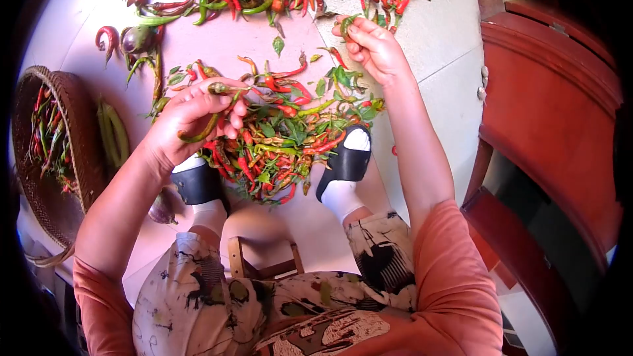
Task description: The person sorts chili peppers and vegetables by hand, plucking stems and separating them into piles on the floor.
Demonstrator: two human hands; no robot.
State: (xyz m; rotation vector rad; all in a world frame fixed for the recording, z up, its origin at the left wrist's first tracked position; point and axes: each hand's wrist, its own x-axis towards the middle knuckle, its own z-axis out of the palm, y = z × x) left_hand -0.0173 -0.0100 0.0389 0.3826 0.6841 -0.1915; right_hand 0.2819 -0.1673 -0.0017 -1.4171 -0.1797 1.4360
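Left hand (188, 113) grips green chilli (200, 136) slanting down-left; right hand (372, 47) pinches curled green piece (346, 27)

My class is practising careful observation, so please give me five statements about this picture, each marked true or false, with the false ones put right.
1. The left hand holds a greenish pepper. True.
2. The woven basket has peppers inside. True.
3. The basket stands on the person's right. False: it stands on the person's left.
4. The right hand lies flat on the floor. False: it is raised, with something green between its fingertips.
5. The person wears black sandals over white socks. True.
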